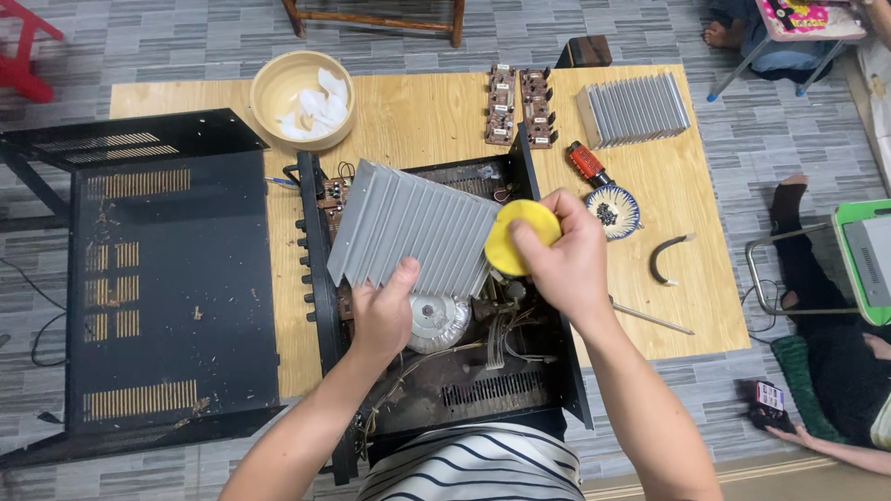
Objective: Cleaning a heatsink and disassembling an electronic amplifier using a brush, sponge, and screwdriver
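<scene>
My left hand (382,314) grips the near edge of a grey finned metal heat sink (408,227), holding it tilted over an open black electronics chassis (520,371). My right hand (566,262) holds a round yellow sponge (515,237) against the heat sink's right end. Below the heat sink, inside the chassis, sit a round silver transformer (441,320) and loose wires.
On the wooden table (418,111): a bowl with white paper scraps (302,93), two brown circuit boards (520,107), a second heat sink (636,109), a small dish of screws (613,211), a red-handled tool (587,162). The black chassis cover (167,278) lies left. Another person sits on the floor right.
</scene>
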